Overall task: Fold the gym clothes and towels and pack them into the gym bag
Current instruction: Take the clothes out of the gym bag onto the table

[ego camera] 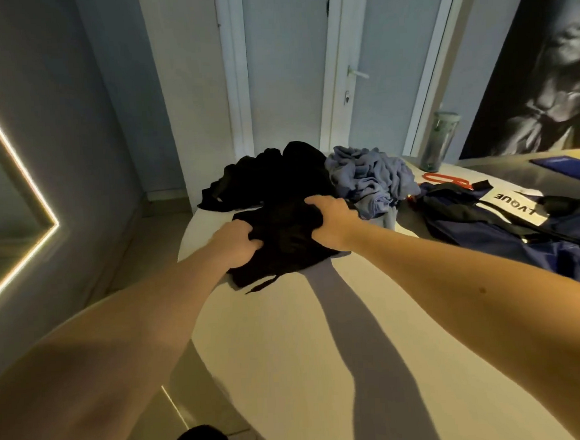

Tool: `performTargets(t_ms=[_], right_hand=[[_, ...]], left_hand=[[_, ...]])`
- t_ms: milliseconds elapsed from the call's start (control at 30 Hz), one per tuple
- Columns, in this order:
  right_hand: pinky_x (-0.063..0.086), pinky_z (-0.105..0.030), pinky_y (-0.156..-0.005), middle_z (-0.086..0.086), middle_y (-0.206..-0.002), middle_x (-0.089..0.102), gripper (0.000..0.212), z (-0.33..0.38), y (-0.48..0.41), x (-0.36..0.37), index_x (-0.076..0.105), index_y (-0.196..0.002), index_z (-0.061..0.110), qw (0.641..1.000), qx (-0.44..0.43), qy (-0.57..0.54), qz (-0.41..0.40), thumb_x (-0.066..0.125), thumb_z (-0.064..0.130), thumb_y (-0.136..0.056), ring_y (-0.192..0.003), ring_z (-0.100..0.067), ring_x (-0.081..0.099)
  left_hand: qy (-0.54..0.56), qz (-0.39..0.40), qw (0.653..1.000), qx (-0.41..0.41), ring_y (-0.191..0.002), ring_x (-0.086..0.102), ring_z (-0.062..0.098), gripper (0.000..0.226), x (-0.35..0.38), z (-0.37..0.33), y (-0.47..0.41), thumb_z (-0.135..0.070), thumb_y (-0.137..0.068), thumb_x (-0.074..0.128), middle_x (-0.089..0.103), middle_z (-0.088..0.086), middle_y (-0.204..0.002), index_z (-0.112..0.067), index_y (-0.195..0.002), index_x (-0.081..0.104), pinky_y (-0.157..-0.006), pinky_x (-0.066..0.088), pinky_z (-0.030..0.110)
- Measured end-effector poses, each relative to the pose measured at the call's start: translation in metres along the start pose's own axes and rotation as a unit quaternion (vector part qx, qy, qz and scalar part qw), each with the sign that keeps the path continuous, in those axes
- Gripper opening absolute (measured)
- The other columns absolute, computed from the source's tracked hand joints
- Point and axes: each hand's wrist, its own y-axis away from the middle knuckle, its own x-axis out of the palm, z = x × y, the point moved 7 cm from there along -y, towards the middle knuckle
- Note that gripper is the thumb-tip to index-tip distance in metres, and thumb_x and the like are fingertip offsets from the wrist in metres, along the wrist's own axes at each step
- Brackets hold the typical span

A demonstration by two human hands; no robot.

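- The left hand [238, 242] has its grip clamped on the near-left side of a black garment [283, 245], fingers curled into the cloth.
- The right hand [332, 221] has its grip clamped on the garment's far-right side.
- The garment lies bunched by the left edge of the tabletop [287, 346].
- At the far edge sits a heap of black clothes [273, 174], with a crumpled blue cloth [370, 179] touching its right side.
- A navy gym bag [482, 231] lies flat along the right edge.
- Toward the far right corner are an orange band [446, 179] and an upright bottle [439, 140].
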Motion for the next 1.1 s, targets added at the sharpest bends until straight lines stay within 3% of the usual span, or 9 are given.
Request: performTargets(t_ms=[67, 167, 233, 400, 567, 767, 900, 1000, 1100], right_hand=[[0.029, -0.054, -0.113, -0.001, -0.15, 0.041, 0.083, 0.016, 0.015, 0.022, 0.039, -0.15, 0.034, 0.994, -0.064, 0.054, 0.071, 0.076, 0.038, -0.076, -0.141, -0.033, 0.028], [0.022, -0.045, -0.107, 0.004, -0.142, 0.05, 0.049, 0.025, 0.022, 0.037, 0.06, -0.134, 0.031, 0.985, -0.104, 0.133, 0.037, 0.071, 0.042, -0.087, -0.138, -0.029, 0.025], [0.027, -0.042, -0.1, 0.0, -0.127, 0.06, 0.024, 0.024, 0.02, 0.029, 0.069, -0.12, 0.028, 0.991, -0.086, 0.095, -0.022, 0.06, 0.031, -0.098, -0.129, -0.029, 0.037], [0.04, -0.034, -0.066, -0.014, -0.091, 0.067, 0.016, 0.015, 0.02, -0.024, 0.066, -0.096, 0.008, 0.989, 0.005, -0.106, -0.1, 0.053, 0.015, -0.1, -0.086, -0.031, 0.061], [0.035, -0.031, -0.059, -0.011, -0.077, 0.056, 0.021, 0.01, 0.032, -0.065, 0.064, -0.094, 0.002, 0.975, 0.057, -0.176, -0.121, 0.051, 0.016, -0.103, -0.075, -0.024, 0.051], [0.055, -0.038, -0.08, -0.008, -0.098, 0.066, 0.024, 0.014, 0.066, -0.118, 0.069, -0.112, 0.007, 0.952, 0.053, -0.226, -0.2, 0.054, 0.002, -0.094, -0.088, -0.026, 0.061], [0.059, -0.038, -0.083, -0.016, -0.101, 0.066, 0.027, 0.048, 0.086, -0.136, 0.062, -0.118, 0.001, 0.91, -0.019, -0.401, -0.103, 0.064, 0.001, -0.091, -0.088, -0.027, 0.065], [0.059, -0.023, -0.079, -0.003, -0.111, 0.067, 0.036, 0.059, 0.1, -0.158, 0.061, -0.123, 0.01, 0.943, -0.054, -0.307, -0.115, 0.074, 0.015, -0.09, -0.098, -0.02, 0.068], [0.059, -0.033, -0.087, -0.005, -0.119, 0.067, 0.039, 0.06, 0.107, -0.191, 0.062, -0.125, 0.009, 0.937, -0.058, -0.3, -0.168, 0.075, 0.016, -0.089, -0.106, -0.026, 0.067]], left_hand=[[0.056, 0.009, 0.998, 0.0, -0.09, 0.063, 0.021, 0.024, -0.004, -0.004, 0.007, -0.035, -0.101, 0.056, 0.065, 0.006, -0.096, -0.012, -0.104, 0.065, -0.079, 0.05, 0.035], [0.133, 0.019, 0.991, -0.017, -0.093, 0.065, 0.023, 0.032, -0.013, -0.009, 0.019, -0.04, -0.103, 0.053, 0.066, 0.004, -0.096, -0.012, -0.111, 0.067, -0.077, 0.048, 0.033], [0.167, 0.041, 0.985, -0.019, -0.1, 0.065, 0.023, 0.036, -0.016, -0.014, 0.027, -0.048, -0.102, 0.052, 0.066, 0.002, -0.1, -0.016, -0.112, 0.065, -0.081, 0.049, 0.034], [0.106, 0.171, 0.979, 0.025, -0.119, 0.056, 0.018, 0.089, 0.004, -0.025, 0.056, -0.063, -0.069, 0.08, 0.053, -0.009, -0.131, -0.03, -0.141, 0.039, -0.102, 0.05, 0.044], [0.048, 0.017, 0.993, 0.109, -0.088, 0.064, 0.023, 0.01, -0.01, -0.039, 0.061, -0.022, -0.091, 0.064, 0.063, 0.002, -0.091, -0.02, -0.098, 0.057, -0.069, 0.05, 0.03], [0.275, -0.043, 0.959, 0.053, -0.109, 0.061, 0.016, 0.053, -0.087, -0.089, 0.051, -0.022, -0.091, 0.071, 0.058, -0.003, -0.124, -0.025, -0.139, 0.05, -0.096, 0.053, 0.035], [0.304, -0.091, 0.946, 0.071, -0.106, 0.062, 0.019, 0.052, -0.13, -0.147, 0.052, -0.026, -0.09, 0.073, 0.058, 0.0, -0.123, -0.026, -0.137, 0.051, -0.094, 0.052, 0.033], [0.306, -0.112, 0.94, 0.1, -0.111, 0.06, 0.021, 0.048, -0.164, -0.185, 0.059, -0.025, -0.093, 0.071, 0.056, -0.002, -0.126, -0.026, -0.137, 0.052, -0.098, 0.052, 0.035], [0.27, -0.099, 0.947, 0.146, -0.115, 0.058, 0.019, 0.039, -0.196, -0.219, 0.064, -0.02, -0.096, 0.067, 0.055, 0.0, -0.127, -0.026, -0.133, 0.056, -0.093, 0.051, 0.029]])
